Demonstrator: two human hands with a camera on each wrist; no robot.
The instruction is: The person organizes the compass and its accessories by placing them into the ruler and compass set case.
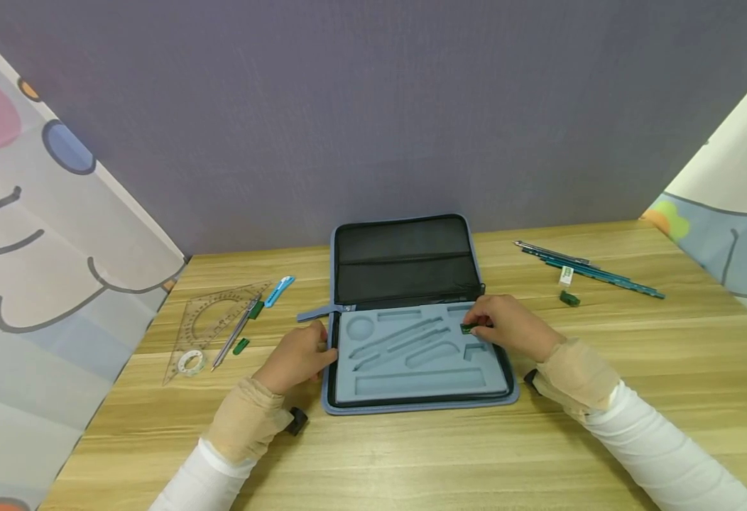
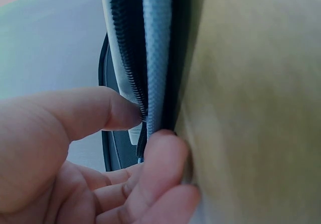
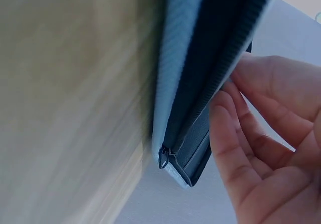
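A blue zip case point(image 1: 421, 409) lies unfolded on the wooden table, its black lid point(image 1: 405, 262) at the back and a light blue foam tray point(image 1: 437, 389) with empty cut-outs in front. The left hand point(image 1: 297, 357) grips the case's left edge between thumb and fingers; in the left wrist view the thumb and fingers of that hand point(image 2: 100, 153) lie either side of the blue edge point(image 2: 157, 58). At the tray's upper right, the right hand point(image 1: 510, 325) pinches a small dark green piece point(image 1: 468, 328). The right wrist view shows the right hand point(image 3: 271, 128) beyond the zip edge, the piece hidden.
Left of the case lie a clear set square point(image 1: 188, 312), a tape roll point(image 1: 191, 363), a metal compass or pen point(image 1: 236, 333), two green pieces point(image 1: 241, 346) and a blue cutter point(image 1: 280, 291). To the right are pencils point(image 1: 623, 282), a white eraser point(image 1: 566, 276) and a green sharpener-like piece point(image 1: 569, 299).
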